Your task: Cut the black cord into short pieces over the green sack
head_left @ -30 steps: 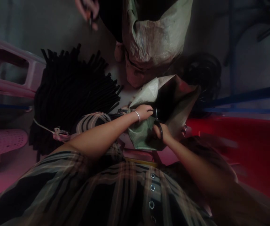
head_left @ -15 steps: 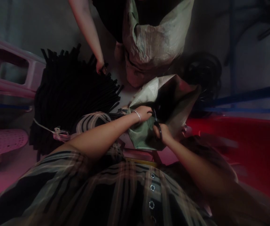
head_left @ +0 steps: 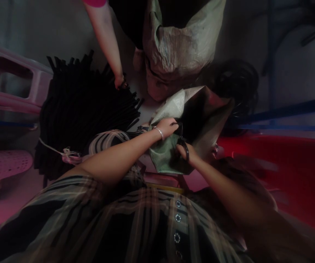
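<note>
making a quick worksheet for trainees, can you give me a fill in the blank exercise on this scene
The right hand holds a pair of ____.
The left hand has a silvery ____ at its wrist.
The tied bundle of strips is coloured ____.

Missing words: scissors; bracelet; black.

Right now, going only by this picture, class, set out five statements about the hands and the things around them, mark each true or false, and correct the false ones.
1. The right hand holds scissors. True.
2. Neither wrist wears jewellery. False: a bracelet circles the wrist of the left hand.
3. The sack nearest the right hand is open. True.
4. A co-worker's hand is at the bundle of black strips. True.
5. The bundle lies on the person's right. False: it lies on the left.
</note>
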`<state>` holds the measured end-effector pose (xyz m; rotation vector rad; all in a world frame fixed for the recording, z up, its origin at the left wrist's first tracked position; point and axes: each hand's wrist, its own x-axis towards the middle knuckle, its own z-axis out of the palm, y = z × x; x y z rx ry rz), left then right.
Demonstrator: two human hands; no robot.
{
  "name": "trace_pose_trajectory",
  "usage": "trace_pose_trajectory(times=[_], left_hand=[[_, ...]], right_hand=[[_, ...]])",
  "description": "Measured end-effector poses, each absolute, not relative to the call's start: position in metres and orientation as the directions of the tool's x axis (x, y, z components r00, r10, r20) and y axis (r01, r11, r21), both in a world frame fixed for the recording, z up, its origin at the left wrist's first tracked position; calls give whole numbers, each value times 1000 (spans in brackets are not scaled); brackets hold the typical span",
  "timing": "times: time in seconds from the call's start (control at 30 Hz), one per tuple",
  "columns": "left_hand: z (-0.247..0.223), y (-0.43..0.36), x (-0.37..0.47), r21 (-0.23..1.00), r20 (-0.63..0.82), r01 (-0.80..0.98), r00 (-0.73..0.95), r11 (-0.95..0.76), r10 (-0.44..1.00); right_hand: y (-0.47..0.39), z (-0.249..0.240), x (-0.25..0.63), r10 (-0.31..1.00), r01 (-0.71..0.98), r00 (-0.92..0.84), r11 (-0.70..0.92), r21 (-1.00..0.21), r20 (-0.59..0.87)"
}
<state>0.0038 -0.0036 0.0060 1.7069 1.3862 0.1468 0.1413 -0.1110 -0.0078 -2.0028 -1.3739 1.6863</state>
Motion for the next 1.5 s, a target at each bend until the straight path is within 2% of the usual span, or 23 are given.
trace_pose_trajectory(times=[0.47,0.7,0.9,1.07,1.23,1.33,1.5], left_hand=[[5,-9,6,704,-473,710,488,-18,733],[8,-9,6,687,-482,726,478,-22,734],[5,-7,5,657,-477,753,448,-31,756],[1,-10,5,646,-445,752,511,-131,735],[5,-12,5,600,-468,773,548,-206,694],[6,-12,6,587,-479,786,533,-197,698],[6,-11,6,554,-526,814,506,-175,684]], right_hand=[[-112,-12,146,780,662,-147,-379,-647,-608],[-113,-12,146,773,713,-97,-386,-586,-627],[-119,-17,146,812,705,-62,-376,-601,-580],[-119,-17,147,811,726,-117,-323,-607,-573],[-121,-17,147,816,743,-102,-318,-589,-569],[-122,-22,148,818,706,-68,-365,-607,-571],[-118,-26,152,762,544,19,-551,-632,-648]])
